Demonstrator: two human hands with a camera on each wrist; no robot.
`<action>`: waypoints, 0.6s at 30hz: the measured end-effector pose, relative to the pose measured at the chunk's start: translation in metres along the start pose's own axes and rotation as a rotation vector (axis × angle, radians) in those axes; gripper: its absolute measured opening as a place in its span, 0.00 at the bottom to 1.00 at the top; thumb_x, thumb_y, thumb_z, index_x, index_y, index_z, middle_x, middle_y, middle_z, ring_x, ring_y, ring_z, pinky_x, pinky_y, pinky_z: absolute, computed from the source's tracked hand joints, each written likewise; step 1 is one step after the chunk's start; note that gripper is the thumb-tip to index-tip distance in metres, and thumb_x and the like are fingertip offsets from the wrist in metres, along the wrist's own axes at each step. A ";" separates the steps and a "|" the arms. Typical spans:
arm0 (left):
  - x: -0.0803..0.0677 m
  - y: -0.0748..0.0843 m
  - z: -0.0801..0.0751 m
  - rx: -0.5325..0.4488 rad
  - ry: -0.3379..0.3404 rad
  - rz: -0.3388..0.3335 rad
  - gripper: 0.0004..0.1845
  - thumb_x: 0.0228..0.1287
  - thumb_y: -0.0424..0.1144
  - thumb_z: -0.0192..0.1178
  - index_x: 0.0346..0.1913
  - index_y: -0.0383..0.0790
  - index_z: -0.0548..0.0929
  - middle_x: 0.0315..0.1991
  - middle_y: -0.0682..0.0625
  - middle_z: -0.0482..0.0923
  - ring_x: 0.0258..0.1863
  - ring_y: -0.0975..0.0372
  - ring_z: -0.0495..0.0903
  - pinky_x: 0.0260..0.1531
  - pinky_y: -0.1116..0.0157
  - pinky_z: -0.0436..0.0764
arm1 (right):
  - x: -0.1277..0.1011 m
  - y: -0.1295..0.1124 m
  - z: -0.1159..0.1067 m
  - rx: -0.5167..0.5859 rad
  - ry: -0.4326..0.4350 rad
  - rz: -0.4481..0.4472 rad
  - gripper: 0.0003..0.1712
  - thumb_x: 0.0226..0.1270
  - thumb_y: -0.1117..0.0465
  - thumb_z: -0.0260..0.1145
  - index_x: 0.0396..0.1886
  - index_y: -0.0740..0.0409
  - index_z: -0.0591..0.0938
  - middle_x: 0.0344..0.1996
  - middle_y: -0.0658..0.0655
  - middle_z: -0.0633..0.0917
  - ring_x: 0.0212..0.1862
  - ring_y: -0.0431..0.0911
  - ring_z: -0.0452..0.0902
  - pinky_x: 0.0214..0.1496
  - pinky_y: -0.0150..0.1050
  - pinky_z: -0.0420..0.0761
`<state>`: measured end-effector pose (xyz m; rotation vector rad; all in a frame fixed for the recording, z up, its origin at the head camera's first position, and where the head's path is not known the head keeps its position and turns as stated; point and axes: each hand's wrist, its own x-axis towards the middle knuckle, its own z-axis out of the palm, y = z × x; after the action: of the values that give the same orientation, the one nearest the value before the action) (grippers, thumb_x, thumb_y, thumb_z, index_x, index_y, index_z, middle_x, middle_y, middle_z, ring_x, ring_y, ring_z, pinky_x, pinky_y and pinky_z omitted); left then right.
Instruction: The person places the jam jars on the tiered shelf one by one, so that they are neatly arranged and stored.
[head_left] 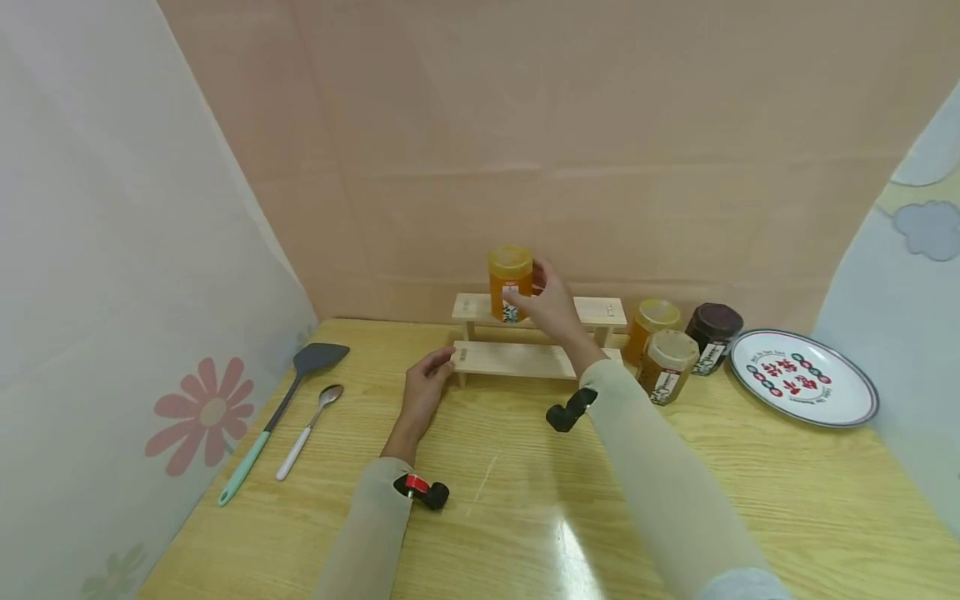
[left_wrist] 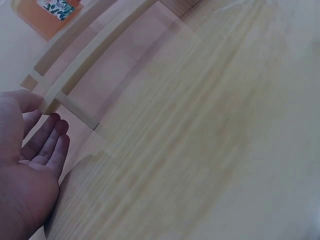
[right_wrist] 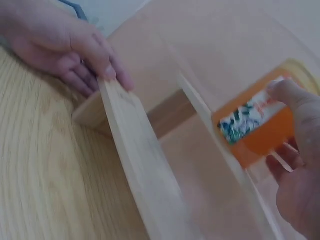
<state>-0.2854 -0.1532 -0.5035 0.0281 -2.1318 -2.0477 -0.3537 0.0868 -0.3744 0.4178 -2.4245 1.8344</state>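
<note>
My right hand (head_left: pixel 557 310) grips an orange jar (head_left: pixel 505 279) with a yellow lid and a patterned label. The jar is upright at the left part of the upper board of a two-step wooden rack (head_left: pixel 525 360). Whether its base rests fully on the board, I cannot tell. My left hand (head_left: pixel 424 390) holds the left end of the lower board, thumb on one side and fingers (left_wrist: pixel 59 145) on the other in the left wrist view. In the right wrist view, the jar (right_wrist: pixel 255 120) leans with the camera's tilt, thumb across its label.
Right of the rack stand another yellow-lidded jar (head_left: pixel 656 315), a pale-lidded brown jar (head_left: pixel 670 367) and a dark jar (head_left: pixel 712 333). An oval plate (head_left: pixel 855 392) lies beyond them. At left lie a spatula (head_left: pixel 288 400) and a spoon (head_left: pixel 307 429). Cloth walls (head_left: pixel 420 192) enclose the table.
</note>
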 end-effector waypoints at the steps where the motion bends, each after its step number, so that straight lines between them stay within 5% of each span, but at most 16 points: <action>1: 0.000 0.000 0.000 0.005 -0.002 0.002 0.17 0.75 0.37 0.61 0.63 0.40 0.83 0.65 0.42 0.81 0.66 0.54 0.78 0.56 0.77 0.79 | -0.001 0.002 -0.002 -0.008 -0.011 -0.001 0.46 0.66 0.53 0.75 0.79 0.50 0.63 0.71 0.58 0.75 0.72 0.55 0.70 0.76 0.56 0.71; 8: 0.002 0.004 -0.007 0.012 -0.011 -0.013 0.17 0.75 0.37 0.61 0.63 0.41 0.84 0.65 0.43 0.81 0.66 0.55 0.78 0.53 0.80 0.78 | -0.004 0.017 -0.008 0.009 -0.082 0.028 0.43 0.68 0.58 0.74 0.78 0.55 0.65 0.71 0.60 0.75 0.71 0.58 0.72 0.76 0.54 0.72; 18: 0.001 -0.001 -0.006 0.018 0.004 -0.026 0.16 0.75 0.38 0.62 0.62 0.42 0.84 0.64 0.44 0.81 0.65 0.56 0.78 0.57 0.74 0.79 | 0.001 0.022 0.000 -0.011 -0.060 0.002 0.38 0.69 0.60 0.73 0.75 0.56 0.69 0.67 0.61 0.79 0.68 0.56 0.76 0.72 0.52 0.76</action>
<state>-0.2853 -0.1595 -0.5039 0.0620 -2.1585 -2.0415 -0.3599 0.0920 -0.3946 0.4770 -2.4731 1.8343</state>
